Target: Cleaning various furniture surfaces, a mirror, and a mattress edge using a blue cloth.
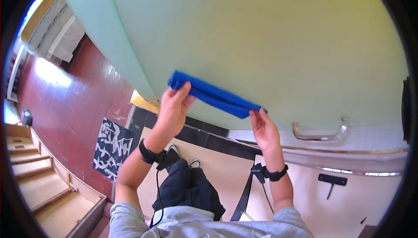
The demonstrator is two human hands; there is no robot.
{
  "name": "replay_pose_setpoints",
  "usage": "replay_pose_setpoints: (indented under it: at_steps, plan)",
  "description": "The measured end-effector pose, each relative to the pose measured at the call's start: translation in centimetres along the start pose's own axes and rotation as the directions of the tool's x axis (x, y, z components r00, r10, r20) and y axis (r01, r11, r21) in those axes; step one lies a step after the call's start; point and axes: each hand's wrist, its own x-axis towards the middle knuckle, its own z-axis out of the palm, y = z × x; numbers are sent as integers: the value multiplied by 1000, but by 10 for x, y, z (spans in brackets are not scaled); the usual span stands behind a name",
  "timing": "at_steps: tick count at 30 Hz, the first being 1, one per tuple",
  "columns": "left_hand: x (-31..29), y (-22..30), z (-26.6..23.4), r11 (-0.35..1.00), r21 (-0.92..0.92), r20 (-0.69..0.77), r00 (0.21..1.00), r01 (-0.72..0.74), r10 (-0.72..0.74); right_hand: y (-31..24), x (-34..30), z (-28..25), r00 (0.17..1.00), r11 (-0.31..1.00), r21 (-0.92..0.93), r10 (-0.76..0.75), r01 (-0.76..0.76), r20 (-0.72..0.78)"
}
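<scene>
A blue cloth [220, 96], folded into a long narrow strip, is stretched between my two hands in front of a pale green wall [244, 33]. Its left end sits higher in the picture than its right end. My left hand [174, 107] is closed on the cloth near its left end, thumb on top. At the right end, my right hand [264, 128] pinches the corner between thumb and fingers. Whether the cloth touches the wall, I cannot tell. Black straps with small devices and cables are on both wrists.
To the right of my right hand is a curved metal handle [320, 137]. A black hook [332, 179] is below it on a white panel. Left are a black mat with white markings [114, 146], a reddish floor [65, 111] and a wooden frame with compartments [54, 181].
</scene>
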Motion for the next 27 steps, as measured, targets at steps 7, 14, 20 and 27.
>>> replay_pose_setpoints:
  at_steps: [7,14,20,27]
  plan:
    - [-33,161,185,907,85,320,873,-413,368,-155,-136,158,907,950,44,-308,309,288]
    - [-53,159,237,831,215,498,789,-513,359,-214,-171,174,786,820,56,-564,570,255]
    - [-39,68,143,889,390,151,969,-241,196,-124,-93,84,899,902,-94,-401,421,175]
    - [12,-134,-22,880,467,-177,984,86,-3,20,40,-90,999,968,-246,-46,45,4]
